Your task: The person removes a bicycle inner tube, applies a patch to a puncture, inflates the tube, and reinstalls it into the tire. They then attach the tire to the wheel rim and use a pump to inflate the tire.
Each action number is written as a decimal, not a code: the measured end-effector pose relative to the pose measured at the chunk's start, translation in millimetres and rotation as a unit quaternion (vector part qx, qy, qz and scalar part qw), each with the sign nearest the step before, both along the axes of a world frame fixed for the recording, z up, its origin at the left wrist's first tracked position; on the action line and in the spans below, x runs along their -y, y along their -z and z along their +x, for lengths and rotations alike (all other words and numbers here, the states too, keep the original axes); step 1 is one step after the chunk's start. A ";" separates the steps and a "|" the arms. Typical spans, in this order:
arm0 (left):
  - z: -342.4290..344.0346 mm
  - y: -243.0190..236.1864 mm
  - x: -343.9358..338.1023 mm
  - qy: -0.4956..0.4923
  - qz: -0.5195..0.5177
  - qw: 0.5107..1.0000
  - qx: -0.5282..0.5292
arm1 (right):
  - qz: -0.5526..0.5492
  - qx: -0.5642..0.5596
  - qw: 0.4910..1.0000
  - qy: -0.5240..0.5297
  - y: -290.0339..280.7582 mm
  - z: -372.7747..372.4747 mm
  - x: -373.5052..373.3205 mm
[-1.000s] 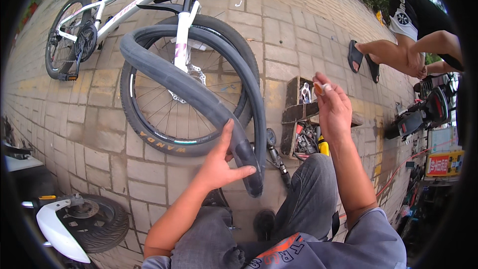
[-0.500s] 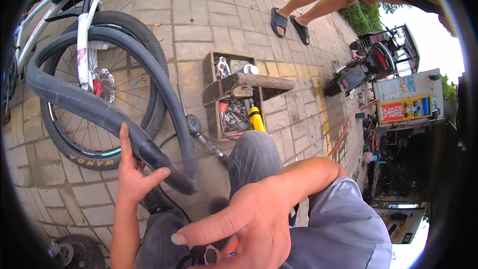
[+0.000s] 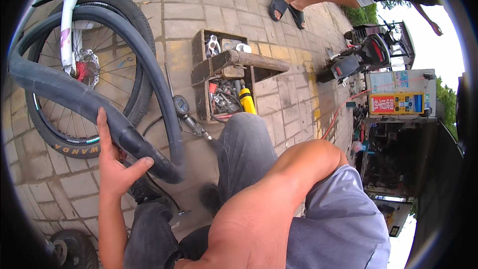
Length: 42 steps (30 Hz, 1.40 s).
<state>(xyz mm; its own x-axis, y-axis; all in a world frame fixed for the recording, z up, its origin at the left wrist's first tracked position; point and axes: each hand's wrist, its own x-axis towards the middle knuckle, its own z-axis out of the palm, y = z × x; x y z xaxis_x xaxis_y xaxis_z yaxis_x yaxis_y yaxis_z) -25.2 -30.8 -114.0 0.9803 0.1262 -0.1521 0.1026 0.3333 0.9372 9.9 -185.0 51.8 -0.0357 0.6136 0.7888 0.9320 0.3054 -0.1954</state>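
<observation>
An inflated black inner tube [image 3: 79,88] hangs in a loop in front of the bicycle's front wheel [image 3: 55,142]. My left hand [image 3: 115,169] grips its near lower part, where a darker patch shows on the rubber. The index finger stretches along the tube and the thumb lies over its near side. My right forearm bends across my lap. Only the back part of my right hand [image 3: 221,246] shows at the lower edge; its fingers are out of sight. Beyond my knee lies a tyre inflator with a round gauge [image 3: 181,103] and a black hose.
A wooden toolbox [image 3: 199,72] with a thick handle holds metal parts and a yellow bottle [image 3: 246,100]. Another small wheel [image 3: 74,249] lies at lower left. A person in black slides [image 3: 280,5] stands ahead. A scooter [image 3: 356,62] and a red hose [image 3: 338,114] are to the right.
My right hand has drawn down toward my lap, taking its fingers out of view. The left hand keeps its hold on the tube. The whole view has shifted slightly, and the standing person's arms have moved.
</observation>
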 end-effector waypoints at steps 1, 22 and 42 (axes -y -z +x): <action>-1.7 -0.2 -3.3 0.002 0.009 1.000 -0.004 | -0.030 -0.007 0.999 -0.023 -8.3 2.3 3.7; -6.2 -0.3 -8.1 0.056 -0.030 0.998 0.026 | -0.110 -0.713 0.689 0.071 81.0 61.2 32.3; -0.5 -23.7 -7.9 0.061 -0.045 0.996 0.043 | 0.065 -0.582 0.785 0.205 121.0 32.7 -19.9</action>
<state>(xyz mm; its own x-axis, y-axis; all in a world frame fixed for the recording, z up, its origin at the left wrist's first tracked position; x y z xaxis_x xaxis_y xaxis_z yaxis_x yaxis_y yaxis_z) -25.7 -22.9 -90.3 0.9973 -0.0046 -0.0730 0.0686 0.4071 0.9108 42.6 -165.1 -69.2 0.9341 0.2968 0.1984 0.1716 0.1142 -0.9785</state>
